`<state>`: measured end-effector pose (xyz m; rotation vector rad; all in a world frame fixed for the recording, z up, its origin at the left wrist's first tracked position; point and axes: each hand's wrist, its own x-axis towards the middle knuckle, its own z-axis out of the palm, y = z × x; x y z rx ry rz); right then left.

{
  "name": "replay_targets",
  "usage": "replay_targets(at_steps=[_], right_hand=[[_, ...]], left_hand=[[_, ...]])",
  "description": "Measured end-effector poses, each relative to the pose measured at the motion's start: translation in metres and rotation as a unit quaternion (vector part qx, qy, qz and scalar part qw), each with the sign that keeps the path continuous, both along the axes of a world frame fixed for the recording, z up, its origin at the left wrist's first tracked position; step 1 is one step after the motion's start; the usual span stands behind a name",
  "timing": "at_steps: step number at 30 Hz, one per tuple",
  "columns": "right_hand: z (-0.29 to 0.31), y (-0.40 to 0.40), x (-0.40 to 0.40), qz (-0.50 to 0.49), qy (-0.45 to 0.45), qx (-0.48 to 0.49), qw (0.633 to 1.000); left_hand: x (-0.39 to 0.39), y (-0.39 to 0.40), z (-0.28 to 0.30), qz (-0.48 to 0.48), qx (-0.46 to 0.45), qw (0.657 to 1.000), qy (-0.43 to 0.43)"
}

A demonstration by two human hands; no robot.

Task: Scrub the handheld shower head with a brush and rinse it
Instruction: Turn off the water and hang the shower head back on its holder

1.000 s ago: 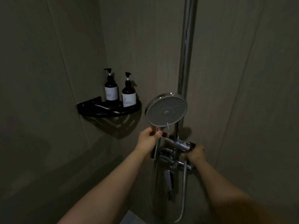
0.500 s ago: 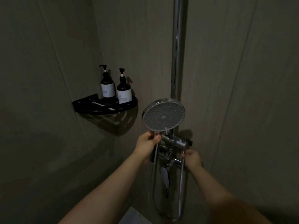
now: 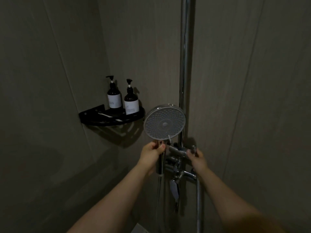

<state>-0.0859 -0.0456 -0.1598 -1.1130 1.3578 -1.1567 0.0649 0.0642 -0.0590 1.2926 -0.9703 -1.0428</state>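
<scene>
- Left hand is gripping the shower head by its handle, just under the round face; fingers are curling round the handle, thumb tip is lying across the front at the neck.
- Shower head is sitting above the fingers, face w/ its nozzle dots turning toward the camera, tilting a bit up and right. Chrome rim is showing along the top edge.
- Handle is running down out of the bottom of the fist, w/ the hose hanging from its end.
- Right edge of the face is overlapping the upright chrome pole in view; can't tell if they're touching.
- Right hand is pinching a small knob on the right end of the chrome tap fitting; fingertips are closing together on it, rest of the fingers are hidden behind the hand.
- Both hands are working at about the same height, left one left of the pole, right one right of it.
- Black corner shelf is hanging on the wall to the left of the shower head, near but apart.
- Two dark pump bottles w/ white labels are standing on it: taller bottle at back left, shorter bottle just beside it on the right.
- Light is v. dim; fine detail on the fitting is hard to make out.
</scene>
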Motion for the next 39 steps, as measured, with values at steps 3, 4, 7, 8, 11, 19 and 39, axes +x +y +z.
replay_targets(at_steps=[3,4,7,8,11,19,39], right_hand=[[0.014,0.001,-0.005,-0.095,0.057,-0.002,0.994],[0.024,0.003,-0.009,-0.131,0.041,-0.034,0.990],[0.061,0.009,-0.016,-0.144,0.015,-0.103,0.984],[0.073,0.012,-0.015,-0.119,0.010,-0.119,0.986],[0.100,0.026,-0.006,-0.004,0.002,-0.147,0.989],[0.186,0.078,0.056,0.115,0.201,-0.298,0.926],[0.180,0.144,0.150,0.342,0.151,-0.175,0.911]], left_hand=[[0.000,0.000,0.002,0.000,0.004,1.000,0.015],[0.001,-0.001,0.003,-0.001,0.005,1.000,0.017],[0.003,-0.003,0.011,0.005,0.002,0.999,0.034],[0.005,-0.004,0.015,0.009,-0.003,0.999,0.043],[0.015,-0.005,0.037,0.021,-0.023,0.998,0.051],[0.061,0.017,0.111,0.037,-0.137,0.985,0.102],[0.147,0.076,0.146,0.227,-0.218,0.943,0.106]])
